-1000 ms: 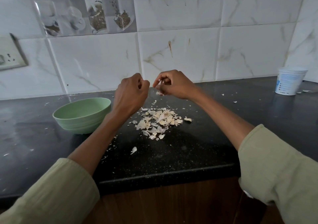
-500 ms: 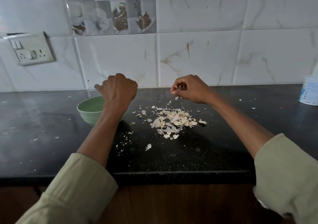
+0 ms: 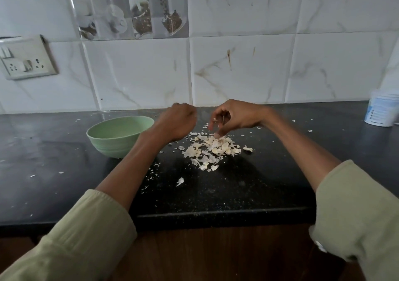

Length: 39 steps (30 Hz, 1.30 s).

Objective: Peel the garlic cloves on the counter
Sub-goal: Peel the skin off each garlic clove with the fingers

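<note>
The left hand (image 3: 176, 122) is held clenched in a fist above the black table (image 3: 237, 190), just right of a green bowl (image 3: 119, 136); whether anything is gripped cannot be told. The right hand (image 3: 234, 116), fingers curled downward, is lowered onto the pile of garlic skins (image 3: 210, 150), its grip blurred.

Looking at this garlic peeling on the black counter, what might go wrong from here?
Two risks, both guesses. The pile of peels lies loose on the counter, and the right hand is reaching into it, so flakes may scatter further; stray bits already lie around. The left hand hangs close beside the green bowl, so a careless sweep might knock it.
</note>
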Each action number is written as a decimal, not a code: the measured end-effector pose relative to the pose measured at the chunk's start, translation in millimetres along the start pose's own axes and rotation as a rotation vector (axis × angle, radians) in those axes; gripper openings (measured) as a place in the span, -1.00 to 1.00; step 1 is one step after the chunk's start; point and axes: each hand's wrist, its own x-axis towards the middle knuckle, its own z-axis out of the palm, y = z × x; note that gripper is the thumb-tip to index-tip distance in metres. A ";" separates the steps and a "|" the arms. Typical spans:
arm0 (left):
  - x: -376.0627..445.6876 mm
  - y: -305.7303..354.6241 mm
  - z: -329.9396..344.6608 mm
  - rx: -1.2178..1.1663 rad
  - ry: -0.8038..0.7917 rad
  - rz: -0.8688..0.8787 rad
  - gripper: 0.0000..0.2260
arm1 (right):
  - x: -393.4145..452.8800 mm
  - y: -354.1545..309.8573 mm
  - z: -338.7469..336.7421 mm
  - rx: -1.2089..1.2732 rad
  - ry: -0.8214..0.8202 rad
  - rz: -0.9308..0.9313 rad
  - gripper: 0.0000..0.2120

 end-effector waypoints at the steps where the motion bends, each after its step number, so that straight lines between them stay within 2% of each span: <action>1: -0.2 1.1 5.7 -0.031 -0.061 0.036 -0.76 | -0.5 -1.5 0.3 0.009 -0.022 0.005 -0.71; 3: 1.0 0.2 14.5 -0.051 -0.109 0.080 -0.78 | 1.0 -3.2 0.8 0.054 -0.007 -0.022 -0.76; 5: 3.7 -3.9 19.6 -0.051 -0.091 0.099 -0.78 | 1.6 -5.4 0.6 0.076 -0.018 -0.055 -0.82; 9: 10.5 -15.2 24.4 -0.052 -0.036 0.101 -0.81 | -1.5 -13.4 2.1 0.027 -0.155 -0.052 -0.74; 16: 13.1 -18.0 24.6 -0.043 0.009 0.136 -0.85 | 12.3 -32.4 27.3 -0.004 -0.205 -0.114 -0.76; 24: 31.2 -4.5 17.9 -0.178 0.067 -0.025 -0.74 | 17.4 -30.3 31.2 -0.024 -0.229 -0.079 -0.78; 28: 40.8 -1.2 27.0 -0.308 0.119 -0.035 -0.78 | 10.3 -25.0 21.5 0.086 -0.144 -0.038 -0.75; 31: 34.9 -6.1 34.8 -0.295 0.116 0.035 -0.81 | 3.8 -8.2 4.2 0.115 0.057 -0.013 -0.79; 34: 28.3 -11.5 36.3 -0.299 0.076 0.082 -0.82 | 2.8 19.9 -7.3 0.010 0.213 0.100 -0.79; 37: 28.8 -12.5 36.9 -0.316 0.070 0.064 -0.81 | 4.8 39.4 -5.1 -0.152 0.188 0.243 -0.73; 39: 29.0 -10.5 36.8 -0.311 0.062 0.071 -0.79 | 5.5 45.1 -1.1 -0.176 0.194 0.279 -0.69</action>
